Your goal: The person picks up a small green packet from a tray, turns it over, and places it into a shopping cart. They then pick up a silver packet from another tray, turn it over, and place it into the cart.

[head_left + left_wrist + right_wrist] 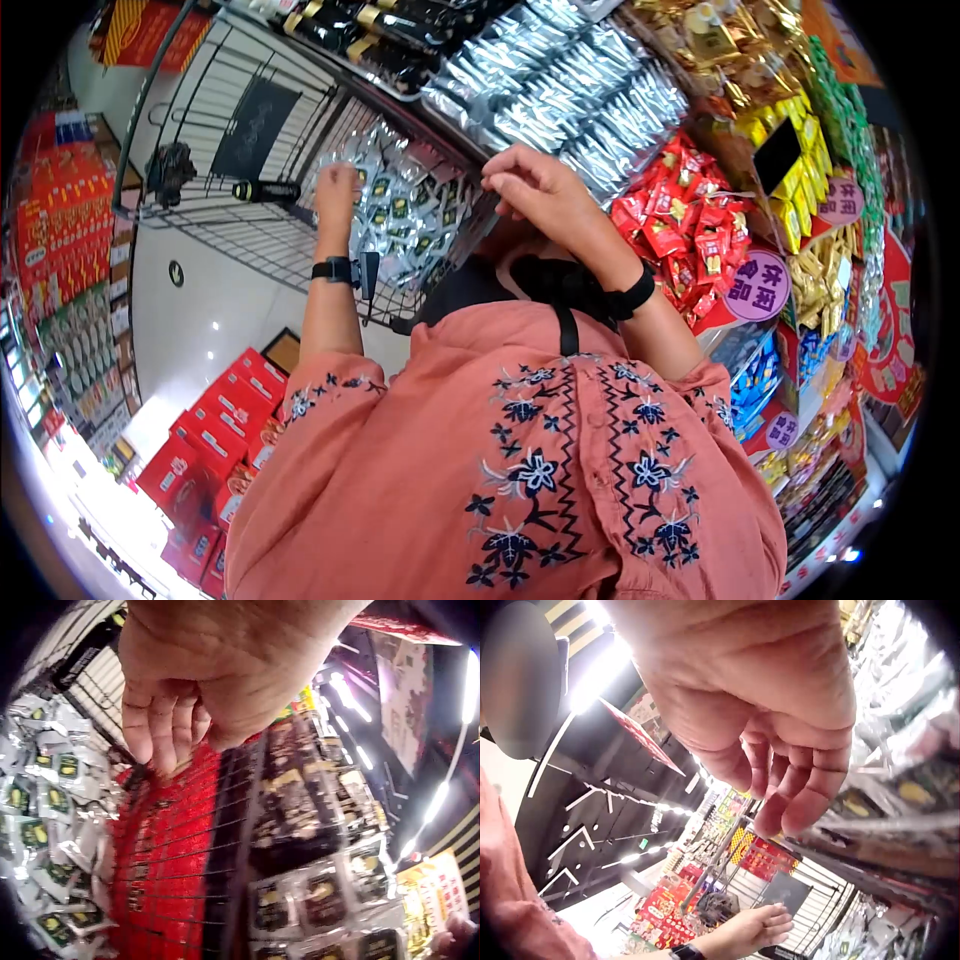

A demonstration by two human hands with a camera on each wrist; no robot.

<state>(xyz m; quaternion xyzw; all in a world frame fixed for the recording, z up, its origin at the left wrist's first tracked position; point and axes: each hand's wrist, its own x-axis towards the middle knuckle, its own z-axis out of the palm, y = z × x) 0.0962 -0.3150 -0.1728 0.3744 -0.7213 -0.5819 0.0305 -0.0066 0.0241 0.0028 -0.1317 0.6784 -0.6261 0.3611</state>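
Many small silver packets with dark green labels [400, 225] lie heaped in a wire shopping cart [215, 235]. Over the left side of the heap is my left hand [335, 195], its fingers loosely extended and nothing held. The right wrist view also shows this left hand [757, 928] with fingers fairly straight. My right hand [545, 195] hovers by the edge of the shelf display, near rows of silver packets [570, 100]. Its fingers [802, 795] bend loosely, and nothing shows between them.
A dark bottle [265, 190] lies in the cart beside the heap. Red packets [680, 220] fill a bin to the right, with yellow packs [795, 180] beyond. Dark gold-capped bottles [400, 35] stand at the display's far end. Red boxes [215, 420] are stacked at lower left.
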